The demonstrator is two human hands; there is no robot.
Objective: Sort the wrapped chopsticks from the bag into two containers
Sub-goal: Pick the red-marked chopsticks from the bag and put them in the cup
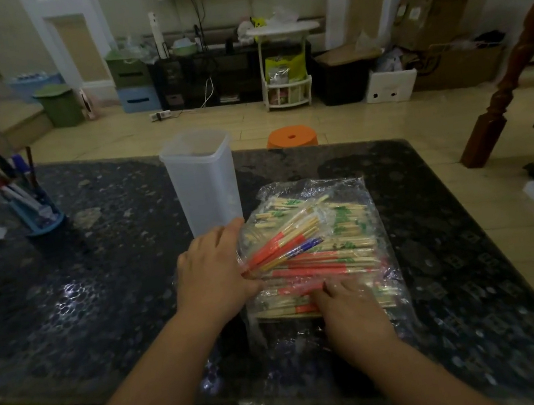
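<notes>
Both hands are down at the bag, forearms reaching in from the near edge, a little apart from each other. Left hand [213, 272] sits at the bag's left edge, back of the hand up, wrapped around the near-left end of a bundle [286, 246] of chopsticks that fans out and tilts up to the far right. Right hand [349, 311] is on the near edge of the bag with bent fingers, tips at an orange wrapper. Honestly can't tell if it's pinching something or just pressing down.

Counts: one bag [346, 187], one container [202, 184], one bundle. In the bundle I see a handful of orange-wrapped pairs plus one blue-wrapped pair. Way too many wrapped chopsticks [336, 261] in the bag to count, some with green print, some with orange.

The bag is clear, crinkly plastic lying flat on the desk [94, 262], right of centre. The sticks look like pale wood. The container is tall, squarish with rounded corners, milky see-through plastic, standing upright with its top open, just far-left of the bag. The desk top is dark, glossy and speckled.

Far left on it there's a blue pen holder [42, 218] full of pens. A round orange stool [291, 138] is on the floor beyond the far edge.
</notes>
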